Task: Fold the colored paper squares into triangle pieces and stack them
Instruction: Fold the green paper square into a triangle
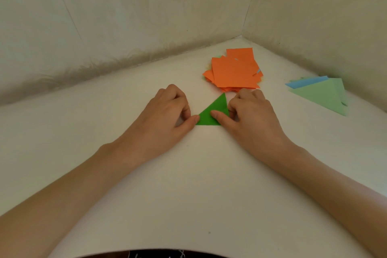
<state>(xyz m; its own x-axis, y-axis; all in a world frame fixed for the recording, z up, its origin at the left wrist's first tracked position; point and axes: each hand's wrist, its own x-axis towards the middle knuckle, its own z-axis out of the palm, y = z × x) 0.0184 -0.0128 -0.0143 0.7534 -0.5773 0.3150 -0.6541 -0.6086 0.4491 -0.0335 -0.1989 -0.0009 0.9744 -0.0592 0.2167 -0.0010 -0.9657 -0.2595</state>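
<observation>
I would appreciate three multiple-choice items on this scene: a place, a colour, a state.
1. The orange stack lies: A) beyond the green triangle; B) left of both hands; C) against the near edge.
2. The right-hand pile has a top piece that is: A) red; B) light green; C) yellow.
3. The paper between the hands is: A) crumpled; B) a flat square; C) folded triangular.
A: it sits farther from the person. B: pale green covers blue. C: left hand and right hand touch a three-cornered piece.

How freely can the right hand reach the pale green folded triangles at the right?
Probably freely: the right hand presses the green triangle, and only bare table lies between it and the folded triangles.
</observation>
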